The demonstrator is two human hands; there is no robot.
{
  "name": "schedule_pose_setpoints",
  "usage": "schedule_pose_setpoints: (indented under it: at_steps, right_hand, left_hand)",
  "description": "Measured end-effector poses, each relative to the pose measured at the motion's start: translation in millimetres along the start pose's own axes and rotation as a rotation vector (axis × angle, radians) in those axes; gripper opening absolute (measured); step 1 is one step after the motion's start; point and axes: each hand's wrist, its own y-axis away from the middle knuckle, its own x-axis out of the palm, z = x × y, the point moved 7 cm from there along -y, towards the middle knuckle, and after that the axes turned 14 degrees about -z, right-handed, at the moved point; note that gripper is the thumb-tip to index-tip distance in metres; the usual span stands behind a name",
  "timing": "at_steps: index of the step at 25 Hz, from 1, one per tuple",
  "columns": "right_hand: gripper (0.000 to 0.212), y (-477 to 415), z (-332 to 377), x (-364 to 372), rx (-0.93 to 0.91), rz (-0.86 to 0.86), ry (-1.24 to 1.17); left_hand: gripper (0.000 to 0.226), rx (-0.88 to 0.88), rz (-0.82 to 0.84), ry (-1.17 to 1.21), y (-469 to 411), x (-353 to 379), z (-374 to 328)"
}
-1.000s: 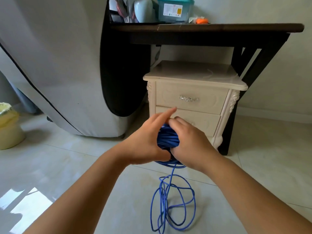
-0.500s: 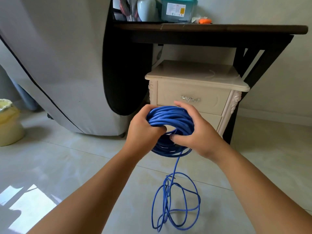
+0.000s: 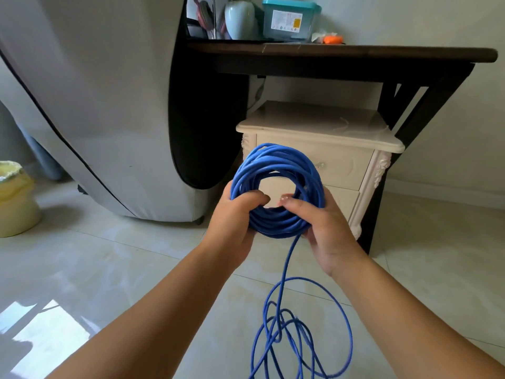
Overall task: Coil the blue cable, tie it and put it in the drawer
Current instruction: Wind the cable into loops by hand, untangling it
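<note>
Change: since half a second before, the coil of the blue cable [image 3: 276,160] had been tipped up, so its opening faced the camera.
Left hand [image 3: 235,214]: gripped the coil's lower left, thumb curled through the hole.
Right hand [image 3: 325,228]: gripped the lower right, thumb also through the hole.
Cable position: coil was held in front of the nightstand [image 3: 322,124]; a loose tail [image 3: 300,324] hung from it to tangled loops on the floor [image 3: 109,269].
Drawer [image 3: 344,165]: closed, as was the one below.
Teal box [image 3: 289,20]: lidded, on the dark table [image 3: 341,50] beside a pale vase [image 3: 239,19]; contents could not be told.
Yellow bin [image 3: 13,203]: stood far left; contents hidden.
Room: glossy pale tiles, grey cover [image 3: 95,91] at left.
</note>
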Motion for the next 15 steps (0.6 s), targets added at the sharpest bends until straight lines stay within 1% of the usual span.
schedule_pose_setpoints:
  at_steps: [2, 4, 6, 8, 10, 11, 12, 13, 14, 15]
  right_hand:
    - [0.054, -7, -2, -10, 0.017, -0.118, 0.004]
    - [0.052, -8, -3, -17, 0.023, -0.208, 0.038]
    - [0.046, -7, 2, -22, -0.012, -0.261, 0.087]
    - [0.045, -4, 12, -23, -0.107, -0.271, 0.183]
    - [0.051, 1, 22, -20, -0.235, -0.240, 0.378]
    - [0.053, 4, 26, -16, -0.300, -0.214, 0.486]
    - [0.055, 7, 29, -11, -0.367, -0.170, 0.588]
    - [0.057, 10, 30, -5, -0.431, -0.115, 0.680]
    - [0.059, 13, 32, 1, -0.483, -0.062, 0.752]
    - [0.060, 15, 33, 5, -0.524, -0.027, 0.807]
  left_hand:
    - [0.028, -0.027, 0.069, -0.067, 5, 5, 8]
    - [0.028, -0.015, 0.110, -0.261, 9, 4, 12]
    - [0.034, -0.048, 0.163, -0.408, 10, 2, 13]
    - [0.054, -0.031, 0.206, -0.469, 6, -3, 10]
    - [0.083, 0.092, 0.188, -0.538, 0, -7, 0]
    - [0.094, 0.207, 0.189, -0.630, 0, -7, -5]
    - [0.100, 0.357, 0.207, -0.764, 2, -4, -11]
    - [0.102, 0.521, 0.238, -0.905, 5, 0, -14]
    - [0.102, 0.646, 0.272, -1.002, 8, 3, -15]
    - [0.102, 0.689, 0.298, -1.054, 9, 4, -13]
